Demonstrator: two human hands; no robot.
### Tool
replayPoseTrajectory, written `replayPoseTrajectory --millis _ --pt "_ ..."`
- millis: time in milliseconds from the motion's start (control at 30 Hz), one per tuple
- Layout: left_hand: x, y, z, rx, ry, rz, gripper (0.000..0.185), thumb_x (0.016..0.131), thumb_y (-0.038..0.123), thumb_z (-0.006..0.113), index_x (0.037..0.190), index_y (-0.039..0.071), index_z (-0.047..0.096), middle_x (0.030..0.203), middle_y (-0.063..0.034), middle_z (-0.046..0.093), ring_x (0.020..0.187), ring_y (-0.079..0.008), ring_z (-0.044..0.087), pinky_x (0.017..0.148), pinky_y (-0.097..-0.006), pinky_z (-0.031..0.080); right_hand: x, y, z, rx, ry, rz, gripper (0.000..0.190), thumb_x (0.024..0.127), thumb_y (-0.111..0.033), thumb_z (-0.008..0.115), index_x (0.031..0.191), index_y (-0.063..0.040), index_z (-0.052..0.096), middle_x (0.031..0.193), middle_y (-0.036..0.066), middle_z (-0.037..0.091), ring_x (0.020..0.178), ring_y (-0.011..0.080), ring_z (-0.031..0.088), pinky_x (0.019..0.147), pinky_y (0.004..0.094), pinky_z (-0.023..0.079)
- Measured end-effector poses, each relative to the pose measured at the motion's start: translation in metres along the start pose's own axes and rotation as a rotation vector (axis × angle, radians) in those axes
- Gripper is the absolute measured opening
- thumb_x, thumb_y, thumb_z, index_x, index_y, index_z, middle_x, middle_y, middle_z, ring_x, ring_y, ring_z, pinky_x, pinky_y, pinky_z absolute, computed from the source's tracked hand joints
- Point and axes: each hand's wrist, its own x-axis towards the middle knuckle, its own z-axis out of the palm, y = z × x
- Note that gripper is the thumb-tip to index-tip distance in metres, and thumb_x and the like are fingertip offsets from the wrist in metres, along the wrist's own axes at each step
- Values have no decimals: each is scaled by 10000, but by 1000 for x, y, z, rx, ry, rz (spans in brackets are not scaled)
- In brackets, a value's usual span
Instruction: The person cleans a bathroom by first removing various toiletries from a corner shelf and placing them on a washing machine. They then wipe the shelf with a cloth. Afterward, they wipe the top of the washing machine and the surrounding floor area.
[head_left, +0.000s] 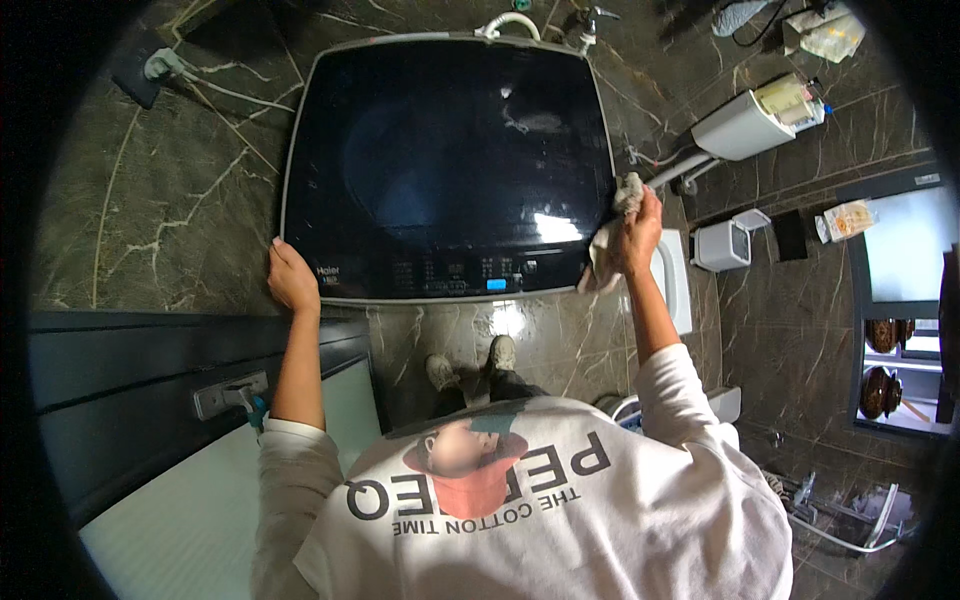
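Observation:
Before me stands a top-loading Haier washing machine (450, 150) with a dark glossy lid and a control panel along its near edge. A small blue display (496, 284) glows on that panel. My left hand (293, 279) touches the machine's left side at the near corner, fingers partly hidden, so whether it grips the edge is unclear. On the opposite side, my right hand (640, 234) holds a crumpled pale cloth (604, 255) against the machine's right edge near the front. Part of the cloth bunches above my fingers, and the rest hangs below them.
A white hose (514, 21) curves behind the machine near a metal tap (591, 34). At left, a plug (161, 66) sits in a wall socket. A toilet cistern (739, 127) carries bottles. The door handle (238, 397) is beside my left arm. A squat toilet (677, 281) lies to the right.

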Motion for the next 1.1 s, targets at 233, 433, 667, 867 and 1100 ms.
replayPoseTrajectory --millis 233,433,667,867,1100 --pt "0 6 3 60 25 -126 541 969 471 305 1131 78 639 1012 -240 649 933 -452 592 807 -516 459 -43 -188 72 134 -275 -723 470 748 50 508 1218 61 485 1238 251 482 1200 409 426 1053 473 309" --pt "5 -21 9 48 86 33 565 975 462 296 1142 33 623 1064 -247 635 968 -442 592 817 -491 465 -45 -237 131 136 -521 -893 407 846 -123 484 1225 8 556 1441 189 361 1374 361 270 1123 494 205" --pt "3 -29 9 38 88 -23 591 985 489 289 1221 42 596 1131 -209 632 1036 -375 600 862 -415 470 73 -137 143 -260 -287 -540 489 848 -165 440 1293 36 463 1398 236 379 1323 399 326 1094 501 242" --pt "8 -38 6 -9 57 48 581 993 453 335 1188 -24 603 1122 -236 628 1025 -370 605 855 -398 481 146 -9 123 -221 -57 -246 348 872 -170 471 1175 -12 538 1281 193 482 1197 406 434 999 483 358" --pt "13 -46 14 -28 98 -22 524 995 393 394 1210 -48 579 1170 -236 608 1038 -342 614 876 -368 484 69 103 60 -10 -472 285 283 885 -175 502 1099 -10 583 1120 223 591 978 402 594 816 469 475"
